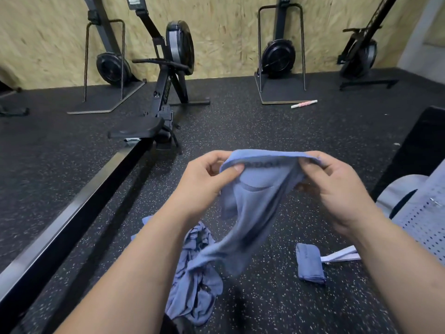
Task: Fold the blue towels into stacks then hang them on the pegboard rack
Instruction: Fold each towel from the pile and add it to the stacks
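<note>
A blue towel [252, 208] hangs in the air in front of me, held by its top hem. My left hand [204, 179] pinches the hem's left end and my right hand [334, 186] pinches its right end. The towel droops between them and trails down toward a crumpled heap of blue towels [195, 283] on the floor below. One folded blue towel [309, 263] lies flat on the floor to the right of the heap. A grey perforated pegboard rack [423, 218] shows at the right edge.
A rowing machine's long black rail [72, 213] runs diagonally along my left. More rowers [278, 54] stand upright against the chipboard wall at the back. A white strap [342, 255] lies by the folded towel, a pink-white stick [304, 104] lies farther off, and a black object [419, 150] stands at right.
</note>
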Demonstrator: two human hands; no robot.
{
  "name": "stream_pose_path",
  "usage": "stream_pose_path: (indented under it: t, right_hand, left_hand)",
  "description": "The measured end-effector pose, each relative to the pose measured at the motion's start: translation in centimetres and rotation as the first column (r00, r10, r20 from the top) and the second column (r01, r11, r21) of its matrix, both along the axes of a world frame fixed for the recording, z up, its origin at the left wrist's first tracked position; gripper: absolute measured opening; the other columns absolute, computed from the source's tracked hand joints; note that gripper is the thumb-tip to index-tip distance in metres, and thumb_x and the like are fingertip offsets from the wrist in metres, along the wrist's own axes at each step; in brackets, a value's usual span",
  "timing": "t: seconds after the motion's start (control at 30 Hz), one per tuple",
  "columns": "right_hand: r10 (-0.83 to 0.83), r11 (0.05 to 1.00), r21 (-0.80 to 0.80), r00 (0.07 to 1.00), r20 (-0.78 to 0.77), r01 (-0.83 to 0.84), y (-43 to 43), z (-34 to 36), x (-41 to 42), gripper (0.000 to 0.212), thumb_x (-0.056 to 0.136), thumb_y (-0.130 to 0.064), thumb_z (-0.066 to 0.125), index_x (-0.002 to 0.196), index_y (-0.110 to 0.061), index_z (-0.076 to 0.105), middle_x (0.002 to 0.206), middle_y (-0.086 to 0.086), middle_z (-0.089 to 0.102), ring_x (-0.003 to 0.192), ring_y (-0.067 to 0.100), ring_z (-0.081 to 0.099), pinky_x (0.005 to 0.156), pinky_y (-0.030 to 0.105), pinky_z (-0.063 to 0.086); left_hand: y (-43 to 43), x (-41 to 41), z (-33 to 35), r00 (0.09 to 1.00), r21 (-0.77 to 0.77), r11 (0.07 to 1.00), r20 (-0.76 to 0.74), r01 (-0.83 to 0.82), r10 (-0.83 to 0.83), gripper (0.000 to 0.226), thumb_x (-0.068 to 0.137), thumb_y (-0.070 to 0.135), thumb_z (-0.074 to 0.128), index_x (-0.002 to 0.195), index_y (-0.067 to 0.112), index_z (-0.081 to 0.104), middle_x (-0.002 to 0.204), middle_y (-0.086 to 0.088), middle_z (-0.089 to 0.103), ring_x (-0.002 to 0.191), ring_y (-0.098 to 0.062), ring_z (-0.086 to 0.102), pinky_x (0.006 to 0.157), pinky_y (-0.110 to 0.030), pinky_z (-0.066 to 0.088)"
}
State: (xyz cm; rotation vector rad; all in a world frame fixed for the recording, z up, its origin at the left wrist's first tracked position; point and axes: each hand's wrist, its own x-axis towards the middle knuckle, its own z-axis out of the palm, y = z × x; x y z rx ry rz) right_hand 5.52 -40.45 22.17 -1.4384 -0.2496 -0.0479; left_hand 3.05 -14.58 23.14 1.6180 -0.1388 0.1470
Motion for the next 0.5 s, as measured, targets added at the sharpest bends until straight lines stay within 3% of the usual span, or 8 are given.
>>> stream_pose_path:
  t: [0.1, 0.2, 0.27, 0.33, 0.4, 0.5]
  right_hand:
    - [-0.054, 0.992, -0.113, 0.998, 0.015, 0.055, -0.1, -0.9, -0.2, 0.017, 0.106, -0.015, 0.061, 0.100, -0.018, 0.076, 0.084, -0.002, 0.071, 0.074, 0.008, 0.057, 0.067, 0.024, 0.046]
    - [-0.024, 0.939, -0.343, 0.999, 0.043, 0.037, -0.1, -1.8, -0.4, 0.015, 0.103, -0.013, 0.065, 0.100, -0.018, 0.079, 0.089, -0.001, 0.078, 0.078, 0.008, 0.064, 0.073, 0.030, 0.049]
    - [0.038, 0.872, -0.490, 0.999, 0.037, -0.015, 0.2, -2.1, -0.6, 0.018, 0.100, -0.012, 0.067, 0.097, -0.023, 0.081, 0.091, -0.004, 0.080, 0.083, 0.011, 0.071, 0.079, 0.034, 0.053]
    - [0.061, 0.838, -0.544, 0.998, 0.009, -0.047, 0.6, -2.4, -0.8, 0.019, 0.097, -0.012, 0.069, 0.095, -0.026, 0.082, 0.090, -0.006, 0.081, 0.086, 0.014, 0.073, 0.082, 0.039, 0.056]
    - [0.066, 0.838, -0.542, 0.997, -0.027, -0.070, 0.8, -2.7, -0.9, 0.016, 0.096, -0.012, 0.072, 0.093, -0.024, 0.083, 0.088, -0.004, 0.081, 0.083, 0.012, 0.072, 0.083, 0.039, 0.057]
    - [0.072, 0.893, -0.433, 0.990, -0.122, -0.118, 0.6, -3.0, -0.9, 0.002, 0.094, -0.018, 0.079, 0.096, -0.018, 0.080, 0.088, 0.003, 0.082, 0.083, 0.014, 0.074, 0.080, 0.037, 0.056]
  left_hand:
    - [0.8, 0.8, -2.3, 0.995, 0.315, 0.945, 0.000, -0.093, 0.098, 0.010, 0.094, 0.021, 0.079, 0.103, 0.024, 0.079, 0.088, 0.002, 0.072, 0.076, -0.013, 0.062, 0.078, -0.037, 0.052]
    - [0.0, 0.6, -2.8, 0.997, 0.548, 0.836, 0.071, -0.041, 0.003, 0.034, 0.090, 0.038, 0.083, 0.122, 0.037, 0.072, 0.117, 0.017, 0.072, 0.106, -0.001, 0.068, 0.100, -0.039, 0.056]
    - [-1.4, 0.0, -2.4, 0.992, 0.533, 0.844, 0.053, 0.067, -0.112, 0.038, 0.092, 0.038, 0.082, 0.127, 0.035, 0.070, 0.122, 0.020, 0.072, 0.114, 0.002, 0.067, 0.103, -0.040, 0.055]
    - [-2.7, -0.1, -2.6, 0.980, 0.485, 0.861, 0.032, 0.156, -0.195, 0.033, 0.093, 0.031, 0.083, 0.123, 0.031, 0.071, 0.115, 0.016, 0.076, 0.107, -0.003, 0.072, 0.100, -0.041, 0.058]
    - [-3.6, 0.0, -3.1, 0.976, 0.472, 0.865, 0.043, 0.170, -0.215, 0.023, 0.093, 0.025, 0.082, 0.114, 0.028, 0.075, 0.104, 0.012, 0.078, 0.096, -0.010, 0.075, 0.093, -0.041, 0.061]
    - [-3.7, 0.8, -3.6, 0.984, 0.479, 0.868, 0.047, 0.130, -0.173, 0.005, 0.096, 0.022, 0.079, 0.101, 0.024, 0.078, 0.082, 0.011, 0.076, 0.072, -0.005, 0.067, 0.074, -0.028, 0.056]
